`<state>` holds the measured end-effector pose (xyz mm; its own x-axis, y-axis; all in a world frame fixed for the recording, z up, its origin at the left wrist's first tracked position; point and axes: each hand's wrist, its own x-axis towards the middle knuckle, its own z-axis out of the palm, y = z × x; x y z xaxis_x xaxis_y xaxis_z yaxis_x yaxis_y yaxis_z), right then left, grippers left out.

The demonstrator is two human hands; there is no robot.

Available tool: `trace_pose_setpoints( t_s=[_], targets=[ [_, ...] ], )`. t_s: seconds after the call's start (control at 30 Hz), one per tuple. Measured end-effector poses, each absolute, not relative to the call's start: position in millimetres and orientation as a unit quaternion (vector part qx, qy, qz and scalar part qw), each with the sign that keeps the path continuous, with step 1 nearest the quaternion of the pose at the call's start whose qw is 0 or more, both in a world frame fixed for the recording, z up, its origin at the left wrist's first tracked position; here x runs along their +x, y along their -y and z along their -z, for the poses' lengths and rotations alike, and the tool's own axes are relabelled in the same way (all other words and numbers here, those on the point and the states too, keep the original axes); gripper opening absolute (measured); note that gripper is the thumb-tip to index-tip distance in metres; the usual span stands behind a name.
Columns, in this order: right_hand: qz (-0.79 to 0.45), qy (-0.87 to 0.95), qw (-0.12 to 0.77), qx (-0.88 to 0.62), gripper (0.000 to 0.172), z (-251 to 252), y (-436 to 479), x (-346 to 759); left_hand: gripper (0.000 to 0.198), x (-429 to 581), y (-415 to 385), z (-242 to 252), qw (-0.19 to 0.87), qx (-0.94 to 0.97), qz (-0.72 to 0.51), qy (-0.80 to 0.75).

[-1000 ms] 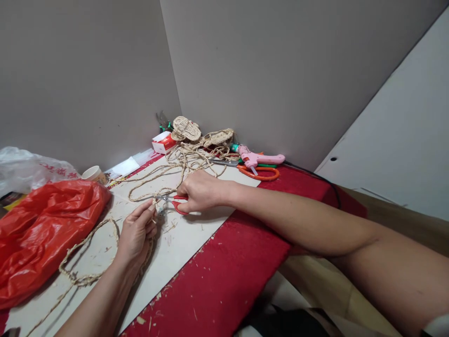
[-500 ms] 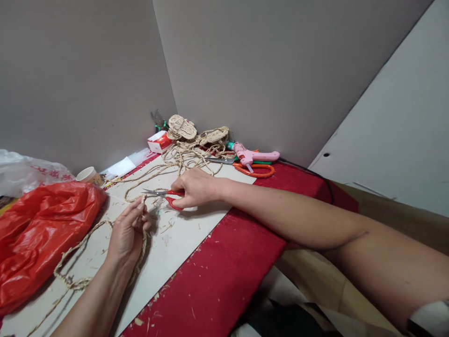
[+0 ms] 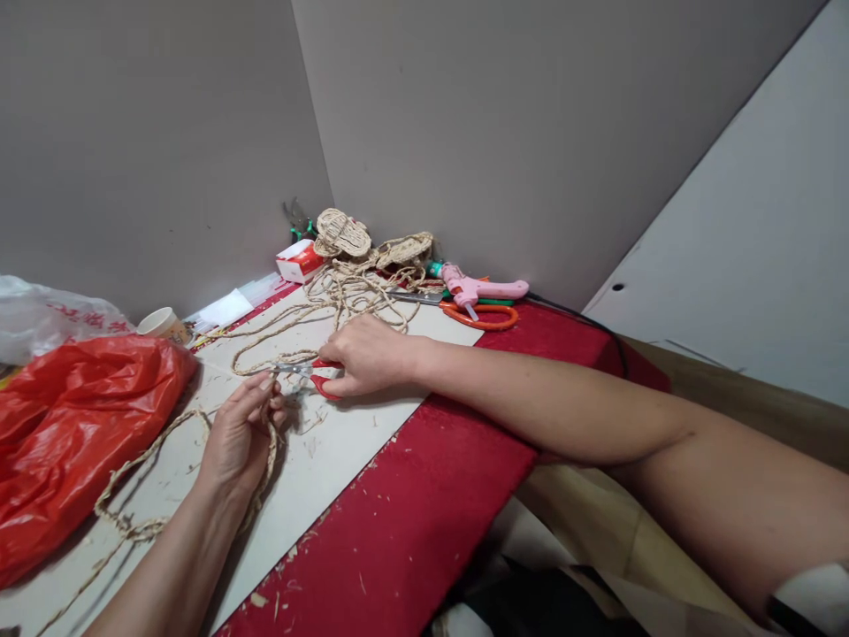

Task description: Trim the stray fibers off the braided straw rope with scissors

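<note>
My right hand [image 3: 364, 354] grips small red-handled scissors [image 3: 311, 373], whose blades point left toward my other hand. My left hand [image 3: 240, 435] pinches the end of a braided straw rope [image 3: 159, 442] that loops over the white board [image 3: 332, 460] beneath it. The scissor tips sit right at the pinched rope end. More straw rope [image 3: 345, 296] lies tangled farther back on the board.
A red plastic bag [image 3: 72, 425] lies at the left with a clear bag and a paper cup [image 3: 163, 324] behind. In the corner are woven straw pieces [image 3: 341, 232], a red-white box [image 3: 300, 260], a pink glue gun [image 3: 481, 289] and orange scissors [image 3: 478, 315]. Red cloth [image 3: 424, 504] covers the table.
Both hands shifted slightly left and away in the picture as the view moved. The scissor blades opened briefly beside the rope end, then came back to it.
</note>
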<state>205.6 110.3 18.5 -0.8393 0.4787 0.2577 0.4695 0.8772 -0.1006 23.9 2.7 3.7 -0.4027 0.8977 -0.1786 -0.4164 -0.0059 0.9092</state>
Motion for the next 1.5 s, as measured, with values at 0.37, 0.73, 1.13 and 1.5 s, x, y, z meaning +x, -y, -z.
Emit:
trace_pose_setpoints(
  t_s=[0.37,0.73,1.13,1.5],
  targets=[
    [-0.042,0.96,0.148,-0.233,0.03,-17.9,-112.5,205.3,0.022,23.3,-4.6,-2.9,0.49,0.224,-0.67,-0.512],
    [-0.119,0.936,0.207,-0.258,0.03,-15.9,-124.3,207.4,0.019,22.5,-7.0,-10.2,0.487,0.213,-0.688,-0.495],
    [-0.094,0.947,0.17,-0.255,0.031,-9.3,-123.5,202.5,0.032,23.9,-2.3,-11.1,0.491,0.283,-0.65,-0.506],
    [-0.076,0.954,0.168,-0.234,0.031,-14.2,-123.5,206.5,0.028,27.3,-2.4,-3.7,0.474,0.314,-0.634,-0.525]
  ],
)
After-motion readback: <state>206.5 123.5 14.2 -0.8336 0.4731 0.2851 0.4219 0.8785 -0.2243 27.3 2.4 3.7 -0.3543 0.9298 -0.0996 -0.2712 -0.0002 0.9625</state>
